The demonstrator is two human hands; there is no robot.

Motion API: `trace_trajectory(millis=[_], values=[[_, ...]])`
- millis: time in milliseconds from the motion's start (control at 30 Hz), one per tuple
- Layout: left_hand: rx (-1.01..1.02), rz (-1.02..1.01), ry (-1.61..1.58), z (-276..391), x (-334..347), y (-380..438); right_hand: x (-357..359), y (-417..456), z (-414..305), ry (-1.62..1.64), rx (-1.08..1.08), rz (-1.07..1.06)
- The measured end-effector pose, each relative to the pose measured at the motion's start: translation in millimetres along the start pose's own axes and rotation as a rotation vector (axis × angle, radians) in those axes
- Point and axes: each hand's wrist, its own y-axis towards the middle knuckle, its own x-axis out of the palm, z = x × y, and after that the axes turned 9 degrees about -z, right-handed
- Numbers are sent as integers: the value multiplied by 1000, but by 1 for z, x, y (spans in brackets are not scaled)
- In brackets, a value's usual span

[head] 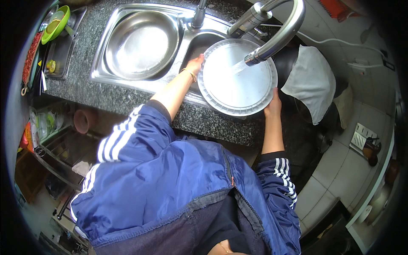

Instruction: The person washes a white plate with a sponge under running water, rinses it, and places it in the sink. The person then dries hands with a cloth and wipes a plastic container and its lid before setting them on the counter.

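Between my two hands is a round, pale plastic lid or shallow basin (236, 92) with a ribbed, see-through rim; its depth is hard to tell. My left hand (195, 65) grips the rim at its left side, and a bracelet circles that wrist. At the lower right of the rim, my right hand (274, 103) has hold of it, its fingers partly hidden underneath. Water runs from the curved metal faucet (287, 28) onto the pale surface. The plastic piece covers much of the smaller sink bowl (204, 44).
A wide stainless steel basin (142, 44) sits in the larger sink bowl. Speckled granite countertop (84, 84) surrounds the sink. Far left are a green bowl (62, 27) and a metal tray (59, 68). A white cloth (310, 79) drapes over a dark object at right.
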Motion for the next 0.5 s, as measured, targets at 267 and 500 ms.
trace_trajectory(millis=[267, 500], values=[[56, 101, -84, -58, -38, 21, 33, -84, 79, 70, -8, 27], [16, 170, -344, 0, -10, -19, 5, -16, 26, -89, 2, 54]])
